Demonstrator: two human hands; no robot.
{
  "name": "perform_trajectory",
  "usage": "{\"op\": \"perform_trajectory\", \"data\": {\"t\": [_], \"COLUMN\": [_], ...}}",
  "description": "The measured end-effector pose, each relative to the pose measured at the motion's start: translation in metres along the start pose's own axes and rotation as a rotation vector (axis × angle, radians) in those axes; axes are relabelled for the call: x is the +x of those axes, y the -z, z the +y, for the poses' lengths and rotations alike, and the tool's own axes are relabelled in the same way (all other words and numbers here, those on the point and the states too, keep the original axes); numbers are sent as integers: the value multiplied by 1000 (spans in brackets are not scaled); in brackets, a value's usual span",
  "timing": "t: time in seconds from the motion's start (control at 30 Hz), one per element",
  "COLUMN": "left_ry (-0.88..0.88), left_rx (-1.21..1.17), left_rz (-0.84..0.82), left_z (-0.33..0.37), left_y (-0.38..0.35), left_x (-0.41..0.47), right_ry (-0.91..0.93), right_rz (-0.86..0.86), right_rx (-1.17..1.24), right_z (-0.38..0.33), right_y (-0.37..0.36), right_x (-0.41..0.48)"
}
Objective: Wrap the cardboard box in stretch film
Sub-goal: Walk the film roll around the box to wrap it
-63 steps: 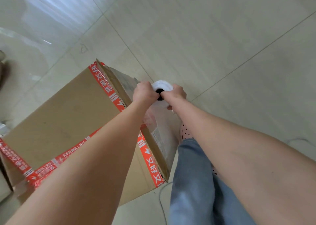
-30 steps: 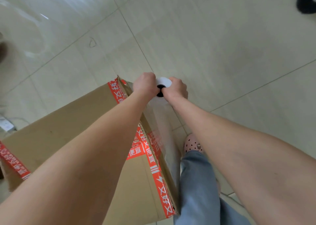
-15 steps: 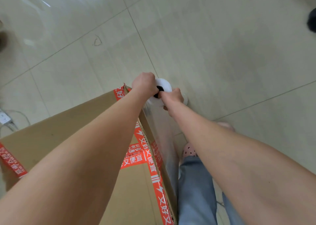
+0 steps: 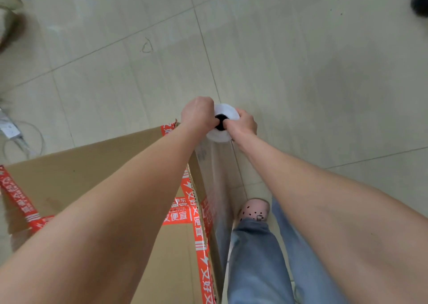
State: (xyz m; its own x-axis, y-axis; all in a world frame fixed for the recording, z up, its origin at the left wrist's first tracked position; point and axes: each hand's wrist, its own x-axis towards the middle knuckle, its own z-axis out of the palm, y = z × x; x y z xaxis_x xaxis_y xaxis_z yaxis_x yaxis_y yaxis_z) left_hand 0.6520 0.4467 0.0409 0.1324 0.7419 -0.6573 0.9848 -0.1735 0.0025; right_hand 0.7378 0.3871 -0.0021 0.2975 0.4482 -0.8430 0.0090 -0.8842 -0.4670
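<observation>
The tiled floor spreads beyond both hands. The cardboard box, edged with red printed tape, stands below and left of the left hand, its far corner just beside that hand. A clear sheet of stretch film runs from under the hands along the box's right side. Jeans and a pink shoe lie below the right hand. Both hands curl around the top of the upright white film roll, gripping it at its black core.

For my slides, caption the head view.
Left hand and right hand grip a stretch film roll, film stretched along the cardboard box side.
</observation>
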Motion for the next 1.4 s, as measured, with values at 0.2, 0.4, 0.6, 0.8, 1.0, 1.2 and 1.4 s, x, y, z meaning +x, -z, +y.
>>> {"op": "perform_trajectory", "data": {"t": [0.2,0.4,0.6,0.8,1.0,1.2,1.4], "left_ry": [20,-20,105,235,262,262,194], "left_rx": [17,27,-68,-117,-220,-294,-367], "left_rz": [-71,-189,-117,-127,-60,-55,-20], "left_z": [-11,-22,-38,-52,-55,-42,-59], "left_y": [4,9,11,19,25,29,33], "left_x": [9,24,26,38,49,63,67], "right_ry": [-243,-231,17,243,211,-80,123], "right_rz": [-140,-198,-153,-168,-279,-344,-297], "right_rx": [211,155,-182,-471,-225,-160,-355], "right_z": [-9,-13,-34,-65,-76,-84,-102], "right_y": [-18,-30,-29,-34,-30,-26,-43], "right_x": [-6,-1,14,23,27,33,37]}}
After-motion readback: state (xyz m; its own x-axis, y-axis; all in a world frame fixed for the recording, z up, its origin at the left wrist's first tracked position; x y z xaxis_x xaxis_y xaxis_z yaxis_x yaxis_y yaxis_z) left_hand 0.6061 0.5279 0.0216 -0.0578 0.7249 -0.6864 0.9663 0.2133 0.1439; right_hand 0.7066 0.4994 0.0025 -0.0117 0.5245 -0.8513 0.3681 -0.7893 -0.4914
